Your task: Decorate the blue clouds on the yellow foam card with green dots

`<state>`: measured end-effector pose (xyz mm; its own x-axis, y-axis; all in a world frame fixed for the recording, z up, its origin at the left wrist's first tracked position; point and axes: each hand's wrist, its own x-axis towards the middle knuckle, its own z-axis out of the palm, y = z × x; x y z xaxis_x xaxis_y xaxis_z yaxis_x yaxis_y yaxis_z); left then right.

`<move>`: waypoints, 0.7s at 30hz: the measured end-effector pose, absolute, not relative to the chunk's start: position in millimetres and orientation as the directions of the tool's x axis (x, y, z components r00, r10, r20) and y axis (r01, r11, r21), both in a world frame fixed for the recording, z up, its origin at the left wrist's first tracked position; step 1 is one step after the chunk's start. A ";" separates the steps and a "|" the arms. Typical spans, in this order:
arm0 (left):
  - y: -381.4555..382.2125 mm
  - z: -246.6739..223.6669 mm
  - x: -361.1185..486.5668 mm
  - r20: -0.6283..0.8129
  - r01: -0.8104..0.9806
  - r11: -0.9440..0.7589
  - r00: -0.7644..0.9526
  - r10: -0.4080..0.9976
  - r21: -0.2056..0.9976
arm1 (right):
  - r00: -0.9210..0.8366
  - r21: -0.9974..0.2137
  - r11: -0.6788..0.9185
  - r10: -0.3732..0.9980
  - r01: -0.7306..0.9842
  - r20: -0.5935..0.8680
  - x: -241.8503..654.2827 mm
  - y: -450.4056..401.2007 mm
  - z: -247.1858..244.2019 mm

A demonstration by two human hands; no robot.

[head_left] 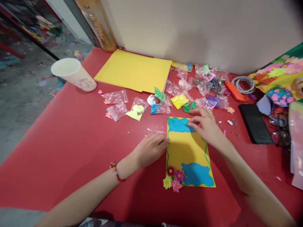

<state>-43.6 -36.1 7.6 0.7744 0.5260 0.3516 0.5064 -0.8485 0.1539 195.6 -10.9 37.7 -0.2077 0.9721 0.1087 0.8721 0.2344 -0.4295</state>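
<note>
A yellow card [187, 148] lies on the red table, with a blue clay patch [177, 124] at its top and another blue patch [197, 174] at its lower right. Green wavy lines run along its edges. Clay flowers [175, 179] in pink, purple and yellow sit at its lower left corner. My right hand [205, 126] pinches a small green clay piece [187, 124] at the top blue patch. Curled at the card's left edge, my left hand [153, 148] has its fingertips together; whether they hold anything is hidden.
Several small clay bags [180, 101] lie behind the card. A paper cup [74, 74], yellow sheets [134, 71] and a bottle [99, 28] stand or lie at the back left. At right are a phone [255, 123], glasses [280, 138], an orange comb [235, 91] and a coiled cable [243, 84].
</note>
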 end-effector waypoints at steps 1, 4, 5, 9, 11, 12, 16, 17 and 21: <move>-36.1 7.7 -43.7 0.351 0.506 -0.848 0.774 0.527 0.158 | -0.206 -0.426 0.233 0.972 0.874 0.110 196.8 -11.3 38.2; -36.2 7.2 -44.0 0.351 0.501 -0.849 0.774 0.527 0.169 | -0.204 -0.408 0.235 0.972 0.882 0.118 200.8 -14.0 39.7; -36.3 6.9 -44.0 0.355 0.501 -0.849 0.773 0.526 0.168 | -0.205 -0.402 0.238 0.971 0.884 0.124 202.4 -15.4 40.1; -36.2 4.9 -43.8 0.366 0.498 -0.851 0.771 0.522 0.164 | -0.207 -0.370 0.237 0.971 0.898 0.120 210.0 -23.2 39.5; -35.9 4.3 -43.4 0.362 0.497 -0.850 0.770 0.525 0.175 | -0.207 -0.353 0.233 0.972 0.906 0.110 214.0 -27.3 38.6; -35.8 4.2 -43.3 0.361 0.497 -0.849 0.770 0.527 0.181 | -0.207 -0.344 0.233 0.972 0.910 0.109 215.7 -29.1 38.2; -35.4 4.8 -43.0 0.362 0.496 -0.847 0.766 0.531 0.194 | -0.209 -0.310 0.242 0.968 0.920 0.138 220.0 -33.4 37.0; -35.4 5.0 -43.2 0.361 0.496 -0.846 0.765 0.533 0.196 | -0.210 -0.303 0.245 0.967 0.921 0.144 220.4 -33.9 36.6; -35.3 4.9 -43.6 0.344 0.496 -0.843 0.769 0.538 0.209 | -0.226 -0.282 0.257 0.965 0.925 0.136 220.9 -34.1 34.3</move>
<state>-43.6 -35.3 4.9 0.7695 0.5382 0.3438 0.4963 -0.8427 0.2086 220.9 -34.1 34.3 -0.2261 0.9645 0.1363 0.9246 0.2566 -0.2816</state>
